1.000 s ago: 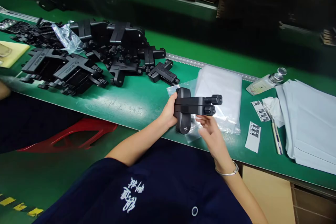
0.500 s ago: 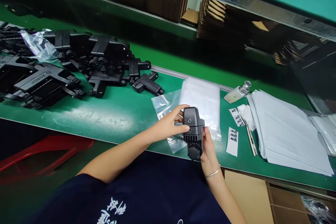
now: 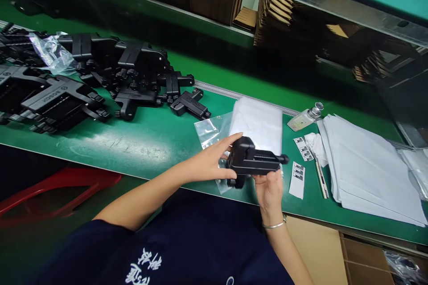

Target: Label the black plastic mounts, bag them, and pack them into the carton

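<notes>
While the right hand [image 3: 269,191] grips the black plastic part [image 3: 251,162] from below, its long axis lying left to right above the worktop [image 3: 150,138], the open left hand [image 3: 214,160] touches its left end.

The right hand [image 3: 269,192] hides the underside of the black part [image 3: 252,162], and that part covers the left hand [image 3: 214,160]'s thumb. Print on the label strips [image 3: 297,173] just right of the hands is too tiny to read. Far left, the pile of black parts [image 3: 50,98] runs off the edge.
</notes>
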Available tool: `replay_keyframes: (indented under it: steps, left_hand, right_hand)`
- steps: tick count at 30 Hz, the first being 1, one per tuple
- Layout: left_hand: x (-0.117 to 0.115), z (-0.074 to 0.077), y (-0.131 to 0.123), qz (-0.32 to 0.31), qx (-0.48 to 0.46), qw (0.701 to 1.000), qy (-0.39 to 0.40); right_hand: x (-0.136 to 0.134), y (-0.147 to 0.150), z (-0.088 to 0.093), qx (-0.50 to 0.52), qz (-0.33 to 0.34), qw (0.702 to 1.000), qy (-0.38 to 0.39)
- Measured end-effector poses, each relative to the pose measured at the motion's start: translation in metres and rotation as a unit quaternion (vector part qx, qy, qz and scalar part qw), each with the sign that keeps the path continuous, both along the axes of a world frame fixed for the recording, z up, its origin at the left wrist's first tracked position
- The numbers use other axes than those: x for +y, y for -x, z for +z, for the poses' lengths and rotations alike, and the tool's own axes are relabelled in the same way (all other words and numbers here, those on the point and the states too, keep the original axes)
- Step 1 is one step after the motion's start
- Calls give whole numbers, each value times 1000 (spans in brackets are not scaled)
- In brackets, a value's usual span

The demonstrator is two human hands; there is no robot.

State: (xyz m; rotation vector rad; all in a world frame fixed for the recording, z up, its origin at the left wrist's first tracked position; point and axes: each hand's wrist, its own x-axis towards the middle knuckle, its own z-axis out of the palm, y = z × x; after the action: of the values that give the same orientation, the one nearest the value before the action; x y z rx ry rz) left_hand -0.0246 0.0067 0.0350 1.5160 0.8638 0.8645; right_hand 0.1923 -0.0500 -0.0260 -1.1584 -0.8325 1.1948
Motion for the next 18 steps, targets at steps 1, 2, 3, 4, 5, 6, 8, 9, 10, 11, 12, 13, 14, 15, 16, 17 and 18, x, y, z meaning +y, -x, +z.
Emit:
replay_keyframes:
  steps: [1, 2, 3, 4, 5, 6, 8, 9, 10, 11, 12, 13, 14, 15, 16, 17, 18]
  left_hand:
    - [-4, -4, 4, -6, 7, 1000, -12]
    - [-7, -9, 8, -2, 11, 1000, -23]
    - [-11, -14, 12, 9, 10, 999, -32]
    - [-13, -18, 14, 20, 3, 999, -36]
    - [-16, -22, 17, 27, -5, 999, -34]
    - [-17, -24, 19, 32, -13, 999, -24]
    - [-19, -26, 21, 28, -25, 999, 14]
    - [-18, -26, 22, 22, -35, 998, 42]
    - [-18, -24, 23, 15, -52, 996, 75]
    - [-17, -23, 24, 7, -78, 991, 110]
    - [-16, -21, 25, 1, -111, 983, 147]
    - [-15, -21, 25, -3, -146, 972, 185]
    - [-15, -21, 25, -7, -176, 958, 227]
    - [-15, -23, 25, -10, -200, 941, 273]
    - [-16, -26, 24, -9, -219, 922, 320]
    - [-17, -29, 23, -6, -231, 901, 366]
    - [-18, -32, 22, -3, -241, 880, 409]
  right_hand:
    - [-4, -4, 1, -20, -8, 999, -27]
    - [-7, -7, 3, -45, -10, 998, -49]
    - [-10, -9, 4, -70, -5, 995, -64]
    - [-13, -11, 5, -93, 4, 993, -70]
    - [-15, -12, 6, -111, 14, 991, -70]
    - [-16, -12, 7, -123, 21, 990, -67]
    - [-16, -14, 9, -126, 39, 989, -59]
    - [-15, -15, 10, -120, 53, 990, -56]
    - [-13, -16, 11, -111, 70, 990, -51]
    - [-11, -18, 12, -104, 88, 990, -46]
    - [-9, -19, 14, -101, 104, 989, -39]
    - [-7, -20, 16, -103, 113, 988, -31]
    - [-5, -20, 19, -105, 115, 987, -25]
    - [-3, -19, 21, -106, 114, 988, -19]
    - [-1, -16, 24, -101, 111, 989, -16]
    - [1, -13, 27, -93, 109, 990, -12]
    - [3, -8, 29, -83, 106, 991, -8]
